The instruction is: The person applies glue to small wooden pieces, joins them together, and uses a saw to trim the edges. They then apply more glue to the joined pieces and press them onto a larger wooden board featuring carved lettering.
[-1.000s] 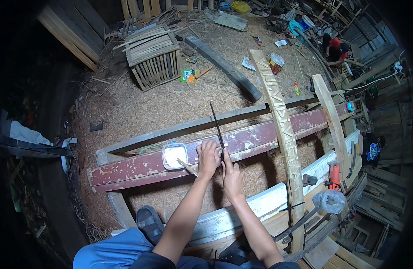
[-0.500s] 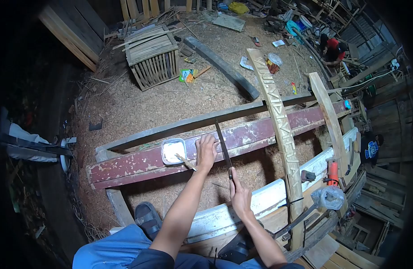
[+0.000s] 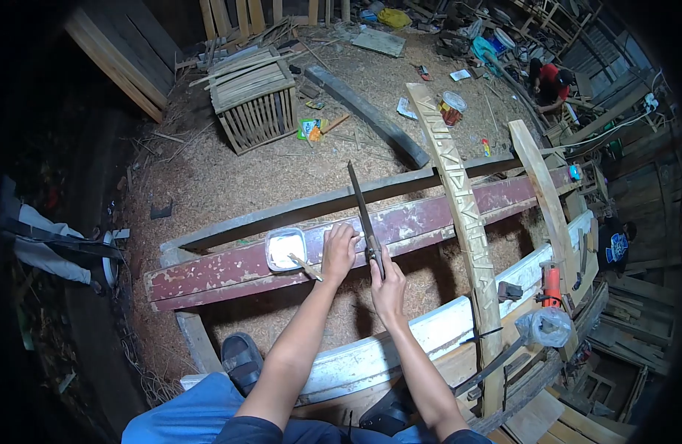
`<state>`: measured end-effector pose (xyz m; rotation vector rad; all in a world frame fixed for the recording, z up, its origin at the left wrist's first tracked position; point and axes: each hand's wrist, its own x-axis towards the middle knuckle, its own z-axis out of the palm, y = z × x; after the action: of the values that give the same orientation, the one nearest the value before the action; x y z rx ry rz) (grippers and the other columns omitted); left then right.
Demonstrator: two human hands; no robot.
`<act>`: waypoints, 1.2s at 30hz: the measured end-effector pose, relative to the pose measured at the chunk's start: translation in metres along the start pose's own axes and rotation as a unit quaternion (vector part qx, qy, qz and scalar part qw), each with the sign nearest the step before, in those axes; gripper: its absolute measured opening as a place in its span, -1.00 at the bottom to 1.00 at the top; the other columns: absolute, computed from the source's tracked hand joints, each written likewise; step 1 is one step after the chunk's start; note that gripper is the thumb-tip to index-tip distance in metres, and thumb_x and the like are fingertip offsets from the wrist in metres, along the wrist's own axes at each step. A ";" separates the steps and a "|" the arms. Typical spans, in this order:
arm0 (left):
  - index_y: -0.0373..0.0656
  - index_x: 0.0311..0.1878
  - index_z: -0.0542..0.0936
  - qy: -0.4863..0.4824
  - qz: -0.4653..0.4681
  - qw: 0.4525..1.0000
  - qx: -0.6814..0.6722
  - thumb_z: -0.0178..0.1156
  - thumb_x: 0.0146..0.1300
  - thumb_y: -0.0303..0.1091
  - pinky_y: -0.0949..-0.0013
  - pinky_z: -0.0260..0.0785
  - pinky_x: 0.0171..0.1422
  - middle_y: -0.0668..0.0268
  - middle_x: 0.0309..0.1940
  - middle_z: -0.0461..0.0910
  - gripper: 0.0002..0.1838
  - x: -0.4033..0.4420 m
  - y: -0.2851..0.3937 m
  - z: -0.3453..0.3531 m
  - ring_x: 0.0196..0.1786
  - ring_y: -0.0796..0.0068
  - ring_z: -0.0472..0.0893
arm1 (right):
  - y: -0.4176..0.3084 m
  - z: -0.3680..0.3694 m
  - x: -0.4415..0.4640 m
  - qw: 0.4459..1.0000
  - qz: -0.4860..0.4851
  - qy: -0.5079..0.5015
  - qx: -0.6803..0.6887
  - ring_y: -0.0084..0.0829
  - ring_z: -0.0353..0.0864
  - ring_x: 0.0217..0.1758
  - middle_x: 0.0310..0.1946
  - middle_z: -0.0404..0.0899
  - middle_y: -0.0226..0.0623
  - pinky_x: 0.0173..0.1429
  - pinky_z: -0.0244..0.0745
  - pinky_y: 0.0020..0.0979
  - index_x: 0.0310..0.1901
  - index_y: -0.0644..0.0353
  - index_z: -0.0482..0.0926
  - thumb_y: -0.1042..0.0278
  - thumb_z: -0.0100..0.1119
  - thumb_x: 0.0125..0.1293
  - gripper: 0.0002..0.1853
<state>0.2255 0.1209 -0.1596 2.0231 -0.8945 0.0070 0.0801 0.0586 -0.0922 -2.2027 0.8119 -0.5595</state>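
In the head view, the right hand [image 3: 387, 287] is closed around the grip of a narrow, dark, tapering blade [image 3: 362, 207], which slants across the flaking maroon beam [image 3: 422, 219]. The left hand [image 3: 339, 251] rests on the beam beside a squarish, translucent tub [image 3: 285, 249] of white material, its bent fingertips too indistinct to tell whether they pinch anything.

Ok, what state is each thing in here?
Long blade: held in right hand
Maroon board: paint chipped, left hand on it
Tub: open, something white inside
Stick: tilted, one end in tub
White board: scuffed
Carved plank: lying across both boards
Crate: loose strips on top
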 end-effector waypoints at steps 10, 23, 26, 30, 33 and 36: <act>-0.24 -0.17 0.57 0.006 0.015 1.000 0.020 0.27 0.33 -0.45 0.04 0.34 0.14 0.11 -0.20 0.53 -0.90 0.001 0.002 0.000 0.01 0.01 0.54 | 0.008 0.015 0.003 0.999 0.000 -0.024 -0.049 0.20 0.73 -0.17 -0.20 0.68 0.20 -0.09 0.59 0.04 0.50 0.18 0.44 0.32 0.20 0.57 -0.48; -0.22 -0.19 0.61 0.023 -0.031 0.999 0.032 0.30 0.27 -0.49 0.04 0.34 0.10 0.12 -0.15 0.60 -0.91 -0.001 0.002 0.010 0.05 -0.01 0.55 | 0.013 -0.001 -0.033 0.999 0.009 -0.039 -0.034 0.21 0.76 -0.10 -0.12 0.71 0.26 -0.03 0.62 0.01 0.43 0.31 0.48 0.40 0.21 0.55 -0.52; -0.22 -0.20 0.61 -0.010 -0.009 1.000 0.009 0.32 0.27 -0.48 0.03 0.33 0.12 0.13 -0.13 0.61 -0.91 0.000 0.005 0.002 0.07 0.01 0.55 | 0.013 -0.024 -0.061 0.993 0.084 -0.058 0.064 0.11 0.80 -0.04 -0.05 0.72 0.25 0.04 0.64 -0.08 0.42 0.31 0.49 0.41 0.21 0.55 -0.53; -0.20 -0.20 0.63 -0.014 0.020 1.000 0.005 0.32 0.27 -0.47 0.05 0.31 0.14 0.17 -0.15 0.62 -0.92 -0.002 0.003 0.000 0.06 0.03 0.55 | -0.002 -0.034 -0.057 0.992 0.107 -0.046 0.053 0.03 0.81 -0.03 -0.04 0.73 0.21 0.06 0.64 -0.14 0.38 0.38 0.52 0.44 0.23 0.54 -0.55; -0.19 -0.21 0.59 -0.016 0.008 1.000 0.004 0.29 0.24 -0.52 0.06 0.30 0.17 0.20 -0.18 0.57 -0.91 -0.004 0.008 0.003 0.04 0.05 0.53 | -0.002 -0.032 -0.063 0.995 0.090 -0.017 0.043 0.03 0.80 -0.05 -0.06 0.73 0.19 0.04 0.63 -0.14 0.38 0.39 0.53 0.46 0.24 0.53 -0.56; -0.20 -0.19 0.59 -0.010 0.016 1.000 0.004 0.29 0.24 -0.52 0.07 0.30 0.17 0.18 -0.17 0.56 -0.89 -0.002 0.002 -0.001 0.04 0.05 0.53 | -0.005 -0.022 -0.048 0.998 -0.001 0.034 0.047 0.04 0.76 -0.14 -0.12 0.71 0.15 -0.04 0.60 -0.13 0.39 0.36 0.53 0.47 0.25 0.52 -0.55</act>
<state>0.2234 0.1219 -0.1577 2.0192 -0.9402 0.0087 0.0351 0.0836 -0.0814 -2.1082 0.8023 -0.6631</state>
